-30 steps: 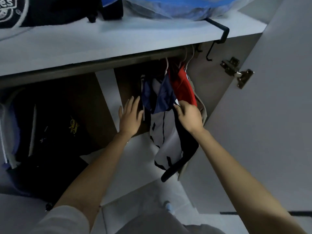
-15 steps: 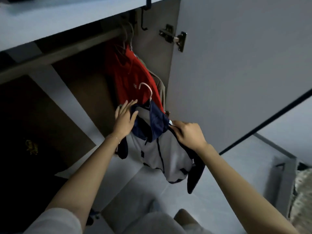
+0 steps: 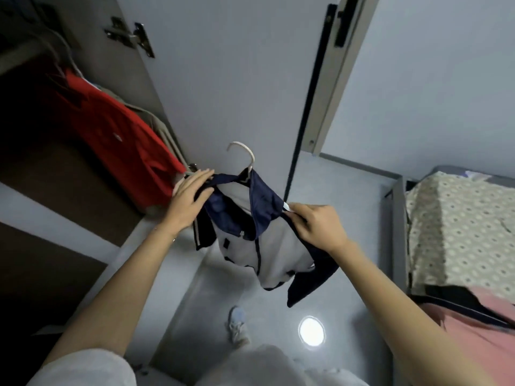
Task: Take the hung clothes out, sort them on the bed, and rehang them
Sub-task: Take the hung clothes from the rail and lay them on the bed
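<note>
**One jacket [image 3: 267,246] lifted clear of the wardrobe [image 3: 33,140]**

Within the last second the jacket, on its white hanger [image 3: 245,154], had left the rail and hung above the floor. The right hand [image 3: 317,227] pinched one shoulder, and the left hand [image 3: 189,199] lay flat-fingered on the other. The bed [image 3: 459,218] stood nearby for sorting.
</note>
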Demonstrator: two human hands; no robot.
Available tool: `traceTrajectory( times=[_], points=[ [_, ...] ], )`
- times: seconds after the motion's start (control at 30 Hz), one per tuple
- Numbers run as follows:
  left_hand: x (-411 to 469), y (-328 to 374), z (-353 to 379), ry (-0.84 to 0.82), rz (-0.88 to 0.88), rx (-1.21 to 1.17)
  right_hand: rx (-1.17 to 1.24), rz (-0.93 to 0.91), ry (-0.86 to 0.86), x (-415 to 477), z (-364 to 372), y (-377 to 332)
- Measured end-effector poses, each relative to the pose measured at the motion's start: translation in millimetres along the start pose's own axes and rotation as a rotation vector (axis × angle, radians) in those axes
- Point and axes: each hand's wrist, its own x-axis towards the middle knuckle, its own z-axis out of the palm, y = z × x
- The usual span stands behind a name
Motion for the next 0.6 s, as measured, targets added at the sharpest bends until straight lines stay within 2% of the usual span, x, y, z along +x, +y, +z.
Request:
traceTrajectory(
  times=[0.17, 0.43, 0.6],
  points=[
    [16, 75, 61, -0.129, 0.121, 0.069, -0.015, 0.211, 0.041, -75, -47, 34],
    [38, 220, 166, -0.324, 0.317, -0.025, 0.02, 0.651, 0.067, -198, -127, 97],
    [53, 302, 230, -0.483, 0.425, -0.127, 0.051, 0.903, 0.17, -262, -165, 127]
  ],
)
